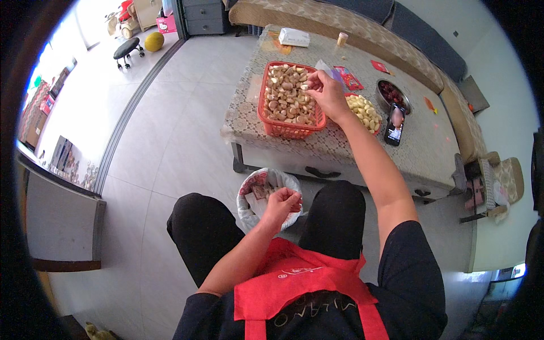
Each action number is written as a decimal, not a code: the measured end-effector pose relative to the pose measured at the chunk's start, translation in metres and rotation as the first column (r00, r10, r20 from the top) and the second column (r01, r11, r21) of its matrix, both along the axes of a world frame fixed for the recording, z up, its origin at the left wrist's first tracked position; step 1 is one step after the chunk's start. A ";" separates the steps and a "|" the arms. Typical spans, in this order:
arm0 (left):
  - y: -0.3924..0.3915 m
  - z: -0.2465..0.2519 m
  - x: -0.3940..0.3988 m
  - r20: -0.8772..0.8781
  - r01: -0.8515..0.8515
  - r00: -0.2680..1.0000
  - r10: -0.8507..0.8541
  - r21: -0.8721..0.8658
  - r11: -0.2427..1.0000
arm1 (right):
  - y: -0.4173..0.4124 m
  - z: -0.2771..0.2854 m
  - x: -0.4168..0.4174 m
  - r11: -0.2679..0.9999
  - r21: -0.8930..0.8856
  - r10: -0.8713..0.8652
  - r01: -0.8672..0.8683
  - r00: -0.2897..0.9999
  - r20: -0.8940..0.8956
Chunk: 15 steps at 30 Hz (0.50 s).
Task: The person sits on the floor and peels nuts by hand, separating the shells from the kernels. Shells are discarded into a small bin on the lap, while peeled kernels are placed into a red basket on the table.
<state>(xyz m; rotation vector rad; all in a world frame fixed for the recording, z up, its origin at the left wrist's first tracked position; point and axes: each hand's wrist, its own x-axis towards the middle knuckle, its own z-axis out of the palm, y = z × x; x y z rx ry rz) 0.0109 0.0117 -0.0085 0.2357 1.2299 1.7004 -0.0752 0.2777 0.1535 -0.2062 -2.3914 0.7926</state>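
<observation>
My right hand (325,91) is over the right side of a red plastic basket (293,131) full of unpeeled garlic cloves (289,93). Its thumb and fingertips pinch a pale garlic clove (304,86). To the right of the basket, partly behind my right forearm, peeled garlic cloves (364,111) fill a smaller red container. Above a lined waste bin (246,212) between my knees is my left hand (282,205), its fingers curled together; whether something small is between them cannot be made out. Scraps lie inside the bin.
The low table (340,146) has a patterned cover. On it are a phone (395,124) leaning by a metal bowl (406,102) of dark red fruit, red packets (350,78), a tissue pack (294,37) and a small jar (342,39). A sofa (323,23) runs behind; a wheeled stool (126,47) stands far left.
</observation>
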 end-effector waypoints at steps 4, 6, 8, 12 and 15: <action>0.000 0.002 0.000 -0.014 0.000 1.000 0.000 -0.019 1.000 | -0.001 0.000 0.019 0.998 0.015 0.063 -0.063 0.998 0.001; 0.000 0.004 0.000 -0.023 -0.025 0.999 0.025 -0.005 1.000 | -0.007 0.005 0.034 0.954 -0.258 0.163 -0.152 0.986 0.019; -0.001 0.005 -0.001 -0.036 -0.070 0.997 0.071 0.024 0.997 | -0.024 0.010 0.050 0.821 -0.524 0.242 -0.225 0.969 -0.037; -0.003 0.024 -0.008 -0.036 -0.137 0.989 0.143 0.123 0.983 | -0.056 0.007 0.096 0.433 -0.869 0.328 -0.240 0.940 -0.097; -0.006 0.038 -0.013 -0.056 -0.139 0.987 0.151 0.181 0.974 | -0.085 -0.016 0.125 0.416 -0.895 0.337 -0.163 0.941 -0.015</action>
